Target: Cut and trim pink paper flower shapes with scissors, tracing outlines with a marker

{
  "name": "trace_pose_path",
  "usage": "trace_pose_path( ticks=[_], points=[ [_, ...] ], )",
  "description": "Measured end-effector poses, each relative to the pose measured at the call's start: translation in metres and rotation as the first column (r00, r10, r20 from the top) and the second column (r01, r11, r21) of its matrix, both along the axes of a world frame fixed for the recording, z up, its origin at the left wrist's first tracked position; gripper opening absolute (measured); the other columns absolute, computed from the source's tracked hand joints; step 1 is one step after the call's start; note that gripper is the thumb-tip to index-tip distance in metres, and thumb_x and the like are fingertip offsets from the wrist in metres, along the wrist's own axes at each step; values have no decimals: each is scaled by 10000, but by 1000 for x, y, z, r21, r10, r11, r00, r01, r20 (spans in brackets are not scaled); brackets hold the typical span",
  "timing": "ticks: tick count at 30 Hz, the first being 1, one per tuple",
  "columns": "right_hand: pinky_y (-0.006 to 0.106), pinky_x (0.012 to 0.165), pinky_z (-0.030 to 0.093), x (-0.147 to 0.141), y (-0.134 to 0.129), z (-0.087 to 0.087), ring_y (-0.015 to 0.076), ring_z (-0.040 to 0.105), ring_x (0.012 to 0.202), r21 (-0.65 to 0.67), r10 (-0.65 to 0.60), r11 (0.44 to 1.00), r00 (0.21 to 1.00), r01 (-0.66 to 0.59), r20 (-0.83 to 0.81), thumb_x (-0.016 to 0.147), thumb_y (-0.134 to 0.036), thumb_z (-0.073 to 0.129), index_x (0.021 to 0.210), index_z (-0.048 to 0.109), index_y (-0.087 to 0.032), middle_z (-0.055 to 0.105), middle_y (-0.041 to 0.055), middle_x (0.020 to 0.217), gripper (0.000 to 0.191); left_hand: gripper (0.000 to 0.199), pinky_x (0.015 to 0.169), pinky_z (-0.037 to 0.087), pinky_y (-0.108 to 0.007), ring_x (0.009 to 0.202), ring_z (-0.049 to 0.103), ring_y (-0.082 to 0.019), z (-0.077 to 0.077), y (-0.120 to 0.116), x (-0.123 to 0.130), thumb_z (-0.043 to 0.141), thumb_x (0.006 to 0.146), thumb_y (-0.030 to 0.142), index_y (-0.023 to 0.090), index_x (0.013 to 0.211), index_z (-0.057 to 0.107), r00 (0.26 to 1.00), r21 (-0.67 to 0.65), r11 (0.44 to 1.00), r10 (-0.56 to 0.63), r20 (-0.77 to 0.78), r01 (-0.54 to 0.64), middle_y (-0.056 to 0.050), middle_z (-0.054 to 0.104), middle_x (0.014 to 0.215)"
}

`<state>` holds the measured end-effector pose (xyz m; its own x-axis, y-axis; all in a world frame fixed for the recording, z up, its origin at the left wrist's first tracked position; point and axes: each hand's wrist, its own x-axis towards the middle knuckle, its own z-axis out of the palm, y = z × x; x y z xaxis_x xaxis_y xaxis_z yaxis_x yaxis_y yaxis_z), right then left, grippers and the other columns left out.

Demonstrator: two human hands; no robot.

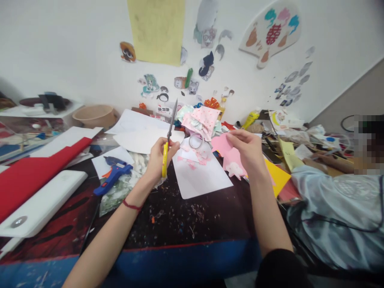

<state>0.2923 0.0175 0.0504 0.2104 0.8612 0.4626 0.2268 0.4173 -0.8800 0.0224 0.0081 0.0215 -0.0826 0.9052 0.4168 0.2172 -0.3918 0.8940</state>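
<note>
Yellow-handled scissors point(165, 160) are held in my left hand point(160, 156), the blades pointing up and away. My right hand point(244, 148) pinches a pink paper piece point(221, 144) by its right edge. Below it lies another pink piece with a pale cut-out shape point(235, 169). Between my hands a white sheet point(201, 182) rests on the dark table, with pink scraps and a ring point(196, 141) at its far end. Behind them stands a heap of pink and pale green patterned pieces point(205, 120).
At left are a blue glue gun point(113, 176), a plastic bag point(112, 198), a white device point(42, 204) and a red board point(39, 172). Yellow paper point(277, 176) and shiny grey fabric point(336, 216) lie at right. Small scraps dot the table point(210, 228) in front.
</note>
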Motion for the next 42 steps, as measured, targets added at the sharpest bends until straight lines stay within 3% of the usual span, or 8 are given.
trace_pose_path(
  ticks=[7, 13, 16, 18, 23, 26, 36, 42],
  points=[
    [321, 791, 566, -59, 33, 80, 121, 682, 788, 255, 263, 921, 952, -296, 154, 813, -298, 756, 862, 716, -178, 693, -20, 827, 136, 382, 612, 432, -263, 649, 520, -104, 83, 33, 24, 815, 699, 395, 218, 818, 498, 963, 125, 973, -214, 163, 195, 0, 639, 828],
    [335, 783, 562, -32, 25, 91, 146, 680, 855, 209, 210, 939, 938, -272, 275, 882, -358, 688, 972, 703, -203, 664, -11, 893, 180, 319, 584, 429, -266, 611, 485, -105, 89, 49, 51, 826, 637, 238, 224, 735, 522, 936, 134, 956, -284, 207, 261, 47, 498, 675],
    [368, 827, 559, 6, 7, 68, 188, 682, 925, 213, -9, 973, 915, -84, 403, 886, -375, 686, 1182, 679, -285, 700, 7, 1011, 310, 306, 586, 433, -260, 640, 502, -109, 82, 50, 52, 825, 632, 197, 228, 751, 544, 942, 137, 968, -238, 238, 210, 41, 529, 707],
    [425, 832, 552, 38, -6, 38, 245, 684, 931, 111, -151, 988, 788, 105, 597, 859, -409, 708, 1206, 686, -303, 730, 33, 1066, 363, 315, 586, 436, -251, 632, 507, -98, 81, 51, 46, 838, 608, 167, 212, 744, 557, 949, 129, 981, -176, 260, 147, 43, 550, 704],
    [529, 978, 496, 102, -22, -58, 385, 626, 1179, -245, 38, 924, 565, 295, 824, 779, -520, 741, 1277, 651, -221, 673, 140, 1302, 587, 267, 522, 348, -234, 532, 456, -58, 82, 62, 24, 820, 618, 129, 165, 742, 586, 953, 156, 987, -72, 293, 26, 48, 543, 648],
    [524, 1039, 457, 114, -22, -92, 376, 577, 1248, -267, 143, 946, 504, 183, 852, 775, -528, 746, 1319, 621, -205, 631, 148, 1357, 645, 206, 504, 315, -235, 497, 433, -50, 79, 68, 17, 762, 656, 105, 163, 739, 582, 961, 195, 981, -71, 268, 18, 49, 522, 654],
    [464, 987, 485, 105, -20, -99, 306, 653, 1113, -161, -18, 974, 754, 163, 657, 807, -422, 732, 1119, 695, -253, 722, 88, 1167, 357, 129, 473, 293, -264, 488, 429, -76, 81, 68, 9, 694, 702, 108, 196, 698, 599, 974, 298, 951, 7, 228, -77, 47, 482, 633],
    [416, 945, 495, 101, -16, -99, 276, 674, 1050, -195, -63, 958, 816, 211, 575, 772, -386, 752, 973, 714, -224, 737, 80, 1112, 261, 160, 484, 344, -266, 471, 475, -94, 80, 69, 9, 734, 669, 119, 184, 709, 594, 970, 293, 953, 7, 242, -80, 57, 502, 563]
  ],
)
